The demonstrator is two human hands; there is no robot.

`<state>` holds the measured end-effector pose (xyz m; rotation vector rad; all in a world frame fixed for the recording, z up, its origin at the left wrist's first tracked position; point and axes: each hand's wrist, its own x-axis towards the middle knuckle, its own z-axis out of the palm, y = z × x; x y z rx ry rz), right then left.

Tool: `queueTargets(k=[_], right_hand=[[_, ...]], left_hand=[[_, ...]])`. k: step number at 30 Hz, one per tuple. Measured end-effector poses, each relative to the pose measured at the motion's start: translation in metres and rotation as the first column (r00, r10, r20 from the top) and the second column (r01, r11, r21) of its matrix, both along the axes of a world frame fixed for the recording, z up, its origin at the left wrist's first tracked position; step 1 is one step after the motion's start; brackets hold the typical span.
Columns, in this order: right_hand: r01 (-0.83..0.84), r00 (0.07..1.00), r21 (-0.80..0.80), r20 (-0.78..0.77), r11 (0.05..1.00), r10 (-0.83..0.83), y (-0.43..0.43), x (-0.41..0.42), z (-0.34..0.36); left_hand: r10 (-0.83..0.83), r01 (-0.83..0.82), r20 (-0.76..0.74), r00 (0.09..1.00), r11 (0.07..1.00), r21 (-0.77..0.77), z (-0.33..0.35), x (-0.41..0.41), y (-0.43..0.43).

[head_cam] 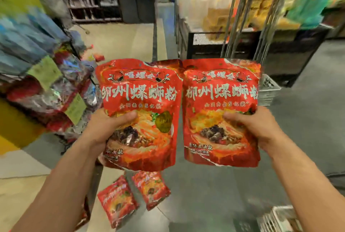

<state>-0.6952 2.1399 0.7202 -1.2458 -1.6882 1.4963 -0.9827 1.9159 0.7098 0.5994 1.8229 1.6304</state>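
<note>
"Where's the camera?"
"On the person's head, looking forward and down."
"Is it near?"
"Very near the left hand [110, 127] with the left noodle packet [141, 91] and the right hand [248, 129] with the right noodle packet [222, 91]. One view only."

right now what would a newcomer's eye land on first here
Two big red noodle bags fill the middle of the view, side by side: the left bag is held by the left grip and the right bag by the right grip, with thumbs across their fronts. Below them, two more red packets lie on the floor. A blurred shelf of shiny bags stands at the left.
</note>
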Motion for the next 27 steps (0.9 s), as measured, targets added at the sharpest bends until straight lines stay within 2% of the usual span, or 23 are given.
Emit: queueTargets(k=[6,11,16,22,27], right_hand=[[0.064,0.99,0.095,-0.133,0.993,-0.051,-0.045,0.072,0.156],[0.174,0.97,0.177,-0.198,0.969,-0.138,-0.097,0.119,0.225],[0.352,0.927,0.247,-0.225,0.903,-0.3,-0.161,0.154,0.251],[0.581,0.811,0.255,-0.256,0.773,-0.526,-0.252,0.191,0.249],[0.768,0.635,0.294,-0.244,0.568,-0.733,-0.34,0.243,0.242]], left_hand=[[-0.054,0.059,-0.05,0.997,0.993,0.106,0.125,0.037,-0.028],[-0.159,0.173,-0.079,0.984,0.961,0.214,0.185,0.068,-0.033],[-0.325,0.342,-0.108,0.94,0.906,0.25,0.218,0.093,-0.031],[-0.548,0.565,-0.137,0.825,0.791,0.236,0.234,0.121,-0.029],[-0.736,0.743,-0.124,0.666,0.637,0.206,0.236,0.183,-0.028]])
